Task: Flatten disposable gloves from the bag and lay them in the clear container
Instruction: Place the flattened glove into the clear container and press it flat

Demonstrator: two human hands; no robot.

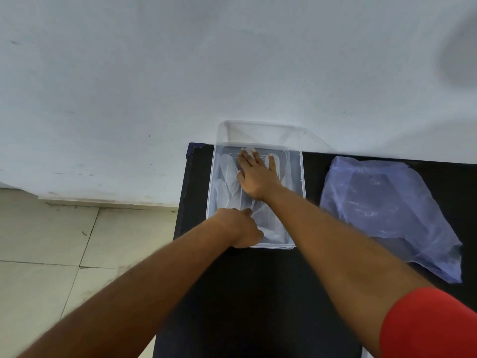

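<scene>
both hands press a thin glove flat inside the clear container

the right hand [258, 177] lies spread wide, palm down, on the glove [227, 182] in the clear container [296, 177] on the black worktop [258, 293]; the left hand [242, 228] looks curled near the near rim, seemingly pinching the cuff end, though its fingers are hidden. the film looks featherlight, limp and slippery, likely to cling and crease, so it is best held at the cuff and smoothed outward toward the fingertips. the bluish bag [387, 208] lies just beside the container, on the right.
</scene>
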